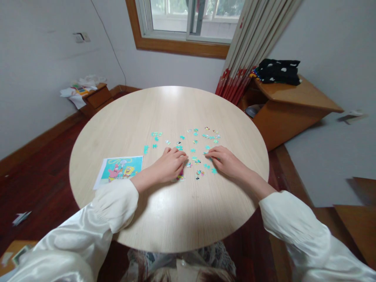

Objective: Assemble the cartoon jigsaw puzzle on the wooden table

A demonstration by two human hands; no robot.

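Note:
Both my hands rest on a round light-wood table (pixel 147 117) among several small, mostly teal jigsaw pieces (pixel 195 137). My left hand (pixel 170 164) lies knuckles up with fingers curled, covering a small joined patch of pieces (pixel 180 176) that shows pink at its edge. My right hand (pixel 225 161) reaches left with fingertips pinched on a teal piece (pixel 209 158). A printed cartoon reference picture (pixel 120 170) lies flat to the left of my left hand.
A wooden cabinet (pixel 290 105) with dark dotted cloth (pixel 279 71) stands at the back right beside a striped curtain (pixel 249 51). A low wooden stand with papers (pixel 88 94) sits at the back left. A window is behind the table.

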